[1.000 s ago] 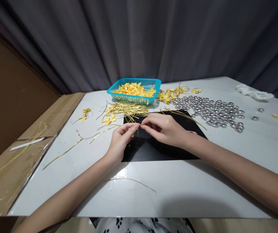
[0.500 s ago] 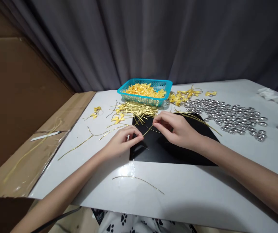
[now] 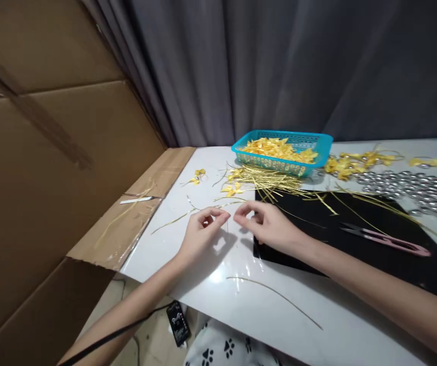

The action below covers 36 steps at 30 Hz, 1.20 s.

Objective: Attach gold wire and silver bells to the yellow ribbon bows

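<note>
My left hand [image 3: 203,231] and my right hand [image 3: 266,226] hover close together above the white table [image 3: 187,254], just left of the black mat [image 3: 355,239]. Both pinch thumb to forefinger; what they hold is too thin to make out. Behind them lies a heap of thin gold wire strips [image 3: 267,179], with small yellow ribbon bows [image 3: 231,189] beside it. A teal basket [image 3: 283,152] full of yellow bows stands further back.
Pink snips [image 3: 388,240] lie on the black mat. Several silver bells [image 3: 424,188] cover the table at right, with more yellow bows [image 3: 351,162] behind. One long gold wire [image 3: 275,296] lies near the front edge. Cardboard [image 3: 50,168] walls the left side.
The view has swung left. Both hands moved off the black mat onto the white table to its left, still pinching close together. The pink snips now show on the mat.
</note>
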{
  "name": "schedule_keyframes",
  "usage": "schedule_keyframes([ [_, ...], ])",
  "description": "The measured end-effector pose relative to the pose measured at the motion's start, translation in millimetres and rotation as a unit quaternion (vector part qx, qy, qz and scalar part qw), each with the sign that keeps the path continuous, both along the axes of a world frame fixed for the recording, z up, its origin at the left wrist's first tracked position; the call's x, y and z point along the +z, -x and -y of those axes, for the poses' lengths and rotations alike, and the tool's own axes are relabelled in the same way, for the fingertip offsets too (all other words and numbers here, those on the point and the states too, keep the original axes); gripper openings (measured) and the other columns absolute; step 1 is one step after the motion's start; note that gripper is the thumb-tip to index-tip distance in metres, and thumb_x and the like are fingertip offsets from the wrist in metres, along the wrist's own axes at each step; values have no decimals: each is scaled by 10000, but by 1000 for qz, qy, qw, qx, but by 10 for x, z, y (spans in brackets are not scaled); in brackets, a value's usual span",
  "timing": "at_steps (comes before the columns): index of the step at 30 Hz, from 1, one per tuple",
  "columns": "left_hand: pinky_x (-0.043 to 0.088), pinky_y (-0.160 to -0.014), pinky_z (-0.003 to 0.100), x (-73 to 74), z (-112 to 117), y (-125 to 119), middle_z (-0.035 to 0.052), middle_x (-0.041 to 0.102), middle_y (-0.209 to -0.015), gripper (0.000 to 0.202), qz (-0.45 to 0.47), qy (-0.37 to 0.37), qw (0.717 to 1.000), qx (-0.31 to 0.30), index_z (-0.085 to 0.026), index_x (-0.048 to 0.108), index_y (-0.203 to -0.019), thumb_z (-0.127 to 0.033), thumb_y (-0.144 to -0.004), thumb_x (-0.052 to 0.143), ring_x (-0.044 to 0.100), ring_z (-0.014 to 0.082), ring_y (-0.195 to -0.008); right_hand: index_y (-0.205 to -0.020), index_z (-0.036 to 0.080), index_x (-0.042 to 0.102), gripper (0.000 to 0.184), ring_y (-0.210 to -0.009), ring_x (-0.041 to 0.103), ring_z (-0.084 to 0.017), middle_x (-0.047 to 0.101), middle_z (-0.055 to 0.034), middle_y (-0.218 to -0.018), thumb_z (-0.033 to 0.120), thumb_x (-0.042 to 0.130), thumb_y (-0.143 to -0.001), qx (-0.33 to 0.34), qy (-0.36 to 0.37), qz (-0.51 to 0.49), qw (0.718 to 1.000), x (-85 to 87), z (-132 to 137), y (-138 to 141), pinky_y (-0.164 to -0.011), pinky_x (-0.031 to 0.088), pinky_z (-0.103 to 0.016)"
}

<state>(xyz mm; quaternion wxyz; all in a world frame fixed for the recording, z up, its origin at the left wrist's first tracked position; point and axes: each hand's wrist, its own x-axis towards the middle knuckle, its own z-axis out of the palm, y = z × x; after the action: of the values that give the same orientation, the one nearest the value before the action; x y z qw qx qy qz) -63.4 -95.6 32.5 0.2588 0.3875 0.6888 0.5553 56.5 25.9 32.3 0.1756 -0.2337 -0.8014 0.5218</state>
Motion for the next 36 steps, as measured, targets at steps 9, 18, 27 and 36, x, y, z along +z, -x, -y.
schedule_keyframes([
  [9,433,-659,249,15,406,257,20,661,-739,154,56,-112,976,181,-173,678,-731,-324,-736,650,569,135,-688,-761,132,707,137,-488,474,-67,647,-21,-669,162,577,-796,70,-6,-77,995,121,541,699,-491,360,-205],
  [18,340,-477,195,60,841,667,-32,549,-613,126,30,-224,920,321,-176,660,-737,-301,-721,669,418,70,-499,-922,150,731,197,-589,538,-81,694,-36,-755,107,615,-768,205,-153,-91,963,27,790,1274,-599,394,-211],
  [27,301,-446,170,113,1499,1423,-19,574,-685,143,-58,-227,895,379,-161,611,-747,-295,-728,657,410,55,-508,-769,92,721,84,-654,565,-90,678,-45,-743,97,642,-742,298,-167,-81,936,102,1170,2463,-603,379,-190],
  [36,383,-523,195,18,1506,1702,26,655,-773,169,-127,-158,924,324,-174,602,-792,-341,-788,620,534,97,-607,-847,73,655,121,-610,527,-68,631,-22,-711,33,600,-747,343,-164,-101,919,-37,1178,2851,-599,373,-186],
])
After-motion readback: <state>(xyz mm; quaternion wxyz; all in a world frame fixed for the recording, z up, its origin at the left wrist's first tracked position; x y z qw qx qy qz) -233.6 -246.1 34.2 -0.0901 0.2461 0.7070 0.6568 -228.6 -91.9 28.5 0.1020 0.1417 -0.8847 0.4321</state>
